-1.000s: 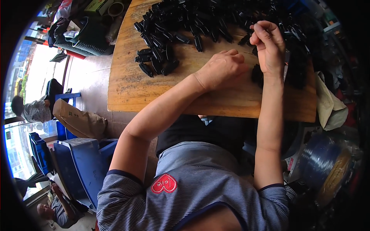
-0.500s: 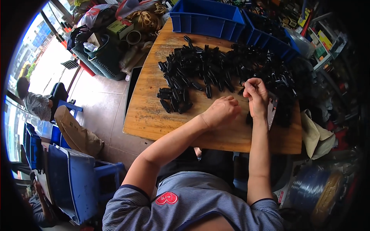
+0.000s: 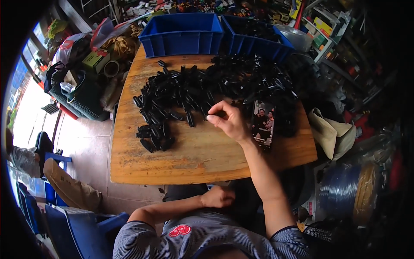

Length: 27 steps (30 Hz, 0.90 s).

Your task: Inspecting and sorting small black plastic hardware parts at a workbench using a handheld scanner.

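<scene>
Pinching one small black part [image 3: 217, 115] between right hand [image 3: 230, 123] fingertips at frame centre; left hand [image 3: 218, 197] is resting low, loosely curled, empty; best lifting it straight clear of the pile [image 3: 207, 88].

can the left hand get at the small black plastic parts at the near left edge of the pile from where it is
Probably not directly: the left hand rests in the lap below the wooden table's edge; the small black plastic parts lie uncovered on top.

Daylight floods in from the left, blowing the tiled floor [image 3: 30, 116] out to white glare. The rounded wooden worktop [image 3: 194, 159] is evenly lit with soft shadows. The right side sinks into dimness. Fisheye bending curves the edges, black vignette rings the frame; detail softens toward the rim.
</scene>
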Motion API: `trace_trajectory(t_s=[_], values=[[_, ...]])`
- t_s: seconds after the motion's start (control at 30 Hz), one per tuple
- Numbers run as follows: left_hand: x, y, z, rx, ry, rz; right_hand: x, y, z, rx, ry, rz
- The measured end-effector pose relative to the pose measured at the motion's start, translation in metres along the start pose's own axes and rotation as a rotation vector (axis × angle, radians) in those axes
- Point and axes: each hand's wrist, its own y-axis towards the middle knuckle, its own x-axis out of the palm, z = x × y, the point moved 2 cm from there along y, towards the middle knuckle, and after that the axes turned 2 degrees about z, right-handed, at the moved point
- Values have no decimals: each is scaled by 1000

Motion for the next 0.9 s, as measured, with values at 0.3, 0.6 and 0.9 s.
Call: trace_trajectory(t_s=[0.3, 0.6, 0.9], values=[[42, -21, -144, -112, 337, 484, 10, 1, -15, -21, -61, -64], [25, -16, -144, -60, 343, 384, 14, -2, -14, -55, -36, -69], [-1, -17, -126, -34, 363, 352, 16, -1, -9, -30, -73, -44]])
